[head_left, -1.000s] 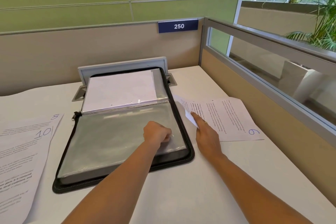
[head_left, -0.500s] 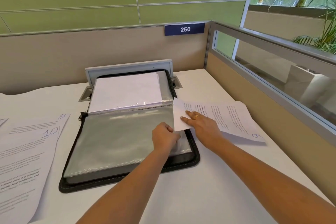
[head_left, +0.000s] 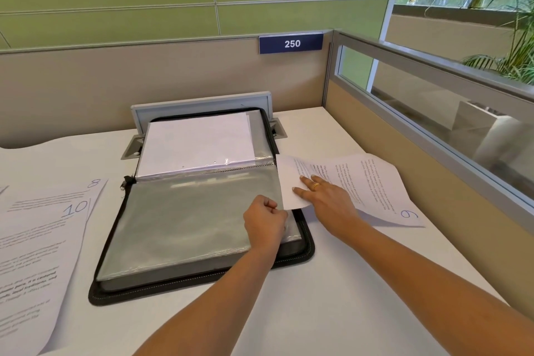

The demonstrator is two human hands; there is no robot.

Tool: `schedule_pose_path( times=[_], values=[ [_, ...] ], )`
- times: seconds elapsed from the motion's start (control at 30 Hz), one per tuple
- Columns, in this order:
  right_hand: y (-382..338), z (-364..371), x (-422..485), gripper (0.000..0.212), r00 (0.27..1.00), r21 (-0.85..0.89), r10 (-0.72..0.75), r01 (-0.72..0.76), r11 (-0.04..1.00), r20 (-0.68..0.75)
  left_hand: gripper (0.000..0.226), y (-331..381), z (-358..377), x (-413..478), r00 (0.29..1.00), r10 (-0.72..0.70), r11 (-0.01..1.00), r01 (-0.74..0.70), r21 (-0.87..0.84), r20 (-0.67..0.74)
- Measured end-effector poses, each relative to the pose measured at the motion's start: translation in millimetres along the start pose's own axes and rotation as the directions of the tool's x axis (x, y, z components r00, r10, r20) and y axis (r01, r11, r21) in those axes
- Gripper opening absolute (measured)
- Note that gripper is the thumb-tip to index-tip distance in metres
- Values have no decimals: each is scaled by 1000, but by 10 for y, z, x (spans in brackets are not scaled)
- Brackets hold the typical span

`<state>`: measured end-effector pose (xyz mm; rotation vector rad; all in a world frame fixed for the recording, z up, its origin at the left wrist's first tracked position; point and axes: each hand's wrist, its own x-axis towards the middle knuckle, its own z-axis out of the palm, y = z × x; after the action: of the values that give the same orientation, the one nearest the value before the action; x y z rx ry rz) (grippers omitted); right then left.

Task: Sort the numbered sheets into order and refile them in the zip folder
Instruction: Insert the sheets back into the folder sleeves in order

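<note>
Sheet 9 at the open zip folder's right edge, both hands at work

The zip folder [head_left: 306, 243] lies open on the counter [head_left: 332, 312]. At the folder's right edge the left hand [head_left: 264, 224], fingers curled, pinches the top plastic sleeve [head_left: 187, 220]. The right hand [head_left: 326, 202] rests with straight fingers on sheet 9 [head_left: 372, 182], which lies right of the folder with its near corner overlapping the folder's rim. Left of the folder sheet 10 [head_left: 37, 240] lies over sheet 8 [head_left: 95, 186].

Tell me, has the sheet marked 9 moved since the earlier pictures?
Yes. The sheet marked 9 has slid left; its corner now overlaps the zip folder's right rim, under the right hand.
</note>
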<state>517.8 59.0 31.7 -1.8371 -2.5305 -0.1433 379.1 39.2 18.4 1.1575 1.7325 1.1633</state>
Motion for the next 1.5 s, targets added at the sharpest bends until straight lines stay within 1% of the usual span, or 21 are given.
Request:
schedule_pose_path(
  times=[0.1,0.2,0.3,0.47,0.57,0.63,0.73,0.8,0.83,0.9,0.93,1.0,1.07,1.1,1.17,1.2,1.23,1.3,1.33,1.43,1.5],
  values=[
    [-50,9,18,56,999,7,-24,24,1000,24,29,-3,5,-6,995,96,995,-96,31,-15],
    [-59,21,29,54,997,-76,-59,63,995,46,23,1,10,-8,979,203,974,-200,105,-24],
    [-61,23,25,53,996,-133,-66,74,988,67,19,13,4,2,963,269,951,-261,167,-29],
    [-90,9,-29,50,992,-136,-114,121,983,63,14,32,1,-3,918,395,878,-381,290,8],
    [-85,5,-36,52,988,-70,-144,148,987,54,13,40,7,2,889,454,826,-443,348,54],
    [-59,53,-21,55,983,9,-184,184,983,21,14,45,4,11,894,441,822,-439,363,83],
    [-8,130,5,54,972,130,-236,233,964,10,16,76,-28,34,932,344,876,-361,319,111],
    [14,147,6,52,959,197,-280,265,944,53,13,93,-67,82,971,227,949,-237,210,71],
    [20,139,3,51,948,242,-305,275,931,93,10,91,-96,130,988,149,980,-153,126,39],
    [34,127,-14,43,928,410,-329,236,881,173,10,66,-176,234,1000,14,999,-14,-44,-11],
    [39,124,-16,39,925,502,-329,197,842,190,11,40,-221,298,1000,0,998,-2,-59,-31],
    [49,138,10,35,933,601,-310,142,786,184,9,-19,-331,389,995,85,995,-82,52,-44],
    [45,179,77,36,950,566,-276,150,810,143,11,-97,-431,461,976,216,952,-212,222,4],
    [36,198,105,37,958,541,-258,152,827,125,14,-145,-476,499,959,281,909,-281,309,44],
    [25,226,163,42,963,513,-249,162,843,105,22,-266,-568,593,921,362,800,-386,459,143],
    [20,243,190,46,959,493,-260,175,852,109,33,-315,-625,628,907,375,746,-419,517,193],
    [6,260,212,51,953,457,-270,182,871,135,50,-367,-679,669,892,390,698,-447,559,228],
    [-31,306,255,57,936,368,-284,193,910,210,79,-469,-792,740,881,389,615,-466,636,270],
    [-56,326,268,57,928,341,-292,203,918,234,86,-505,-842,770,885,365,576,-459,677,289],
    [-102,384,293,59,907,341,-346,254,905,242,91,-572,-956,826,894,265,484,-448,752,362],
    [-93,377,308,58,884,360,-393,291,887,252,97,-609,-1006,848,896,211,471,-444,762,392]
  ],
)
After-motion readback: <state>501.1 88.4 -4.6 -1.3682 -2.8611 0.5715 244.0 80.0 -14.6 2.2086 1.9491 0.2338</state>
